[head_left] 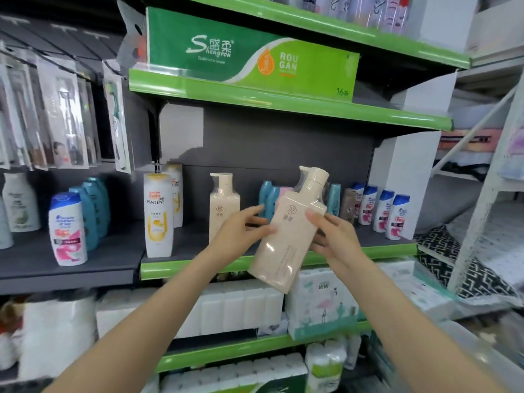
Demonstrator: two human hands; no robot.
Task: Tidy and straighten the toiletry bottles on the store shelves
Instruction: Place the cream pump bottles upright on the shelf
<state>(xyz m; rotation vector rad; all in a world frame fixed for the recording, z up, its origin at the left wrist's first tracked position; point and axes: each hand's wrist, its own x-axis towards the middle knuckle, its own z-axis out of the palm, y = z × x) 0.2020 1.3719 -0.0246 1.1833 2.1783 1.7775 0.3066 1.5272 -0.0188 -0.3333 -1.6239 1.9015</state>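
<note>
Between both hands | cream pump bottle (pixel 286 236) tilted | left hand (pixel 241 231), right hand (pixel 334 236) grasping it

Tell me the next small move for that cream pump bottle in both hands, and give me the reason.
Probably tip it upright and set it on the grey shelf beside its twin. The left hand and right hand hold the cream pump bottle tilted, off the shelf, while a matching cream bottle stands upright with bare shelf to its right.
</note>
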